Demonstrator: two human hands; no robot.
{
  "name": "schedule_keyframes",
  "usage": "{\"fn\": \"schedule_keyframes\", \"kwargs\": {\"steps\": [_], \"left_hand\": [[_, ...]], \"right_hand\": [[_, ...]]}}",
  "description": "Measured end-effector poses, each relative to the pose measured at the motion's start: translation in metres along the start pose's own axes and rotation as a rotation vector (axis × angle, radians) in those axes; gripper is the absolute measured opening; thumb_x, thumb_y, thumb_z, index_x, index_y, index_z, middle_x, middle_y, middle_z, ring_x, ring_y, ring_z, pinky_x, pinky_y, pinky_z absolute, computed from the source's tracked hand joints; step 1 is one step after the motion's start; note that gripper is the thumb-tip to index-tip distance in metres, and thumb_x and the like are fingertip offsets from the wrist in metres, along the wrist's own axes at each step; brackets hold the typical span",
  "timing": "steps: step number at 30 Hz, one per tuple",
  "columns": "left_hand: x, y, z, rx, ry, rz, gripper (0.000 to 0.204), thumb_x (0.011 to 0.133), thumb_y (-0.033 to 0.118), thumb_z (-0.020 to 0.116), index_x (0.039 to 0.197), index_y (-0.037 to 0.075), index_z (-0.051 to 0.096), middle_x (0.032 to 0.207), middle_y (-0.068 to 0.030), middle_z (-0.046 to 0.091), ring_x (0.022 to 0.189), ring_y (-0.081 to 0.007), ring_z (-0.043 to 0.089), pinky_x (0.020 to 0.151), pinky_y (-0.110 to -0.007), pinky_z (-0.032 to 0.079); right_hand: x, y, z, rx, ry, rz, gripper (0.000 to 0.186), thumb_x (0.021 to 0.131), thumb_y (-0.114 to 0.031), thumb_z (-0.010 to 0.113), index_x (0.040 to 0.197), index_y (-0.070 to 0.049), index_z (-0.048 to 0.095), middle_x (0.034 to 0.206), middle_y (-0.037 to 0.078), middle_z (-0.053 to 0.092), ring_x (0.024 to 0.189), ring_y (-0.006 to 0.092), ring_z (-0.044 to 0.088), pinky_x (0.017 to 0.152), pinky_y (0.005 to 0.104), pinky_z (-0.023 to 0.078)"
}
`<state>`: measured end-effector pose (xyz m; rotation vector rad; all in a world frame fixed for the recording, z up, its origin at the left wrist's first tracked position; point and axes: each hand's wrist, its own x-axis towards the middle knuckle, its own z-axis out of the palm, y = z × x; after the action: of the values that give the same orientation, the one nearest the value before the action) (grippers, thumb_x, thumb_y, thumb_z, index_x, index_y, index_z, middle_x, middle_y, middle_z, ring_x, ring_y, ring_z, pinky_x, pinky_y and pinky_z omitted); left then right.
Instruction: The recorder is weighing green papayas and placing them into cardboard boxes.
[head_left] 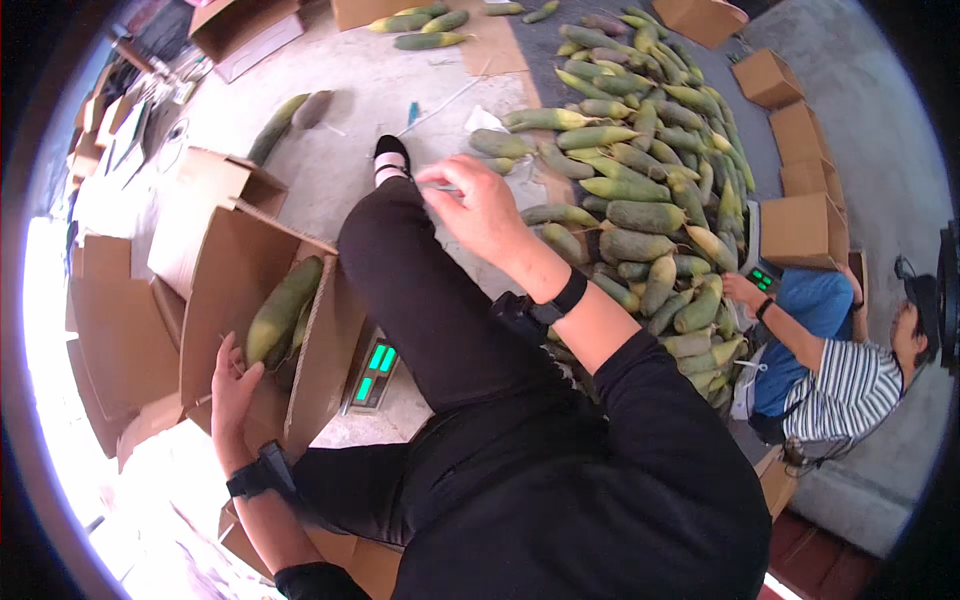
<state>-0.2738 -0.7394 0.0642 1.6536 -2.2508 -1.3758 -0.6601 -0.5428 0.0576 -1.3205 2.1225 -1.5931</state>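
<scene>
My left hand (233, 385) rests on the near edge of an open cardboard box (222, 290), fingers against a long green-yellow fruit (283, 308) lying inside it. My right hand (472, 207) reaches out over my black-trousered knee (400, 250) toward a large heap of the same green fruits (640, 190) on the floor, and its fingertips pinch something thin that I cannot make out. Both wrists wear black bands.
A digital scale with a green display (375, 370) sits under the box. More cardboard boxes stand at the left (110, 330) and at the right (805, 190). Another person in a striped shirt (840, 375) crouches at the right by a second scale (762, 278).
</scene>
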Motion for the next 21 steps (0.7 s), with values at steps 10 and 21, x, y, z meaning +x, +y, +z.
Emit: {"fn": "schedule_keyframes", "kwargs": {"steps": [10,21], "left_hand": [[-0.049,0.009,0.007,-0.06,0.015,0.006,0.05,0.086,0.006,0.057,0.135,0.0,0.045,0.137,-0.0194,0.046,0.126,-0.0274,0.045,0.103,-0.037,0.037],[-0.085,0.007,0.055,-0.092,0.42,0.069,0.023,0.088,0.009,0.061,0.109,0.0,0.064,0.101,-0.0084,0.066,0.093,-0.0158,0.062,0.081,-0.027,0.049]], "right_hand": [[-0.15,0.186,-0.096,-0.63,0.06,0.524,0.014,0.074,-0.011,0.064,0.086,-0.008,0.07,0.092,0.017,0.065,0.088,0.0351,0.061,0.078,0.0421,0.05],[-0.217,0.231,-0.245,-0.928,0.202,1.335,0.075,0.068,-0.028,0.079,0.128,-0.001,0.042,0.125,0.021,0.054,0.116,0.0349,0.052,0.097,0.043,0.044]]}}
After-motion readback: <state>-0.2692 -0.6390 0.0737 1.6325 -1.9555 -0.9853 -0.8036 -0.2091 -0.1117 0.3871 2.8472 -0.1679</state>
